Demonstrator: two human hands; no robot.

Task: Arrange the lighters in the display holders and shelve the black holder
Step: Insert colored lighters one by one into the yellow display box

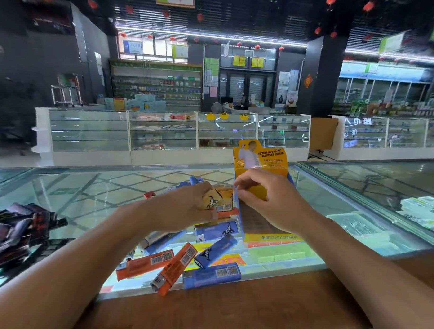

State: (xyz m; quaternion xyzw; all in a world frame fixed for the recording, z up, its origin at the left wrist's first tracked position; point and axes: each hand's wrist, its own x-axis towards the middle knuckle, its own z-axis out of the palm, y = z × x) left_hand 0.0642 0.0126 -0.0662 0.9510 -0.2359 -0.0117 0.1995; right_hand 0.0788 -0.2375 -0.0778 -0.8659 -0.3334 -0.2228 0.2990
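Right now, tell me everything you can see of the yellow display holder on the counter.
The yellow display holder looks like printed cardboard: a yellow back card with a pictured person and text, blue side walls, a brown inside, a printed yellow front lip. It stands upright on the glass counter, right of the loose lighters. The right hand grips its left wall; the left hand holds a tan lighter beside it.

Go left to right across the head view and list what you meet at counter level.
dark heap of small packets → loose orange and blue lighters → yellow display holder → white packs under the glass at the far right.
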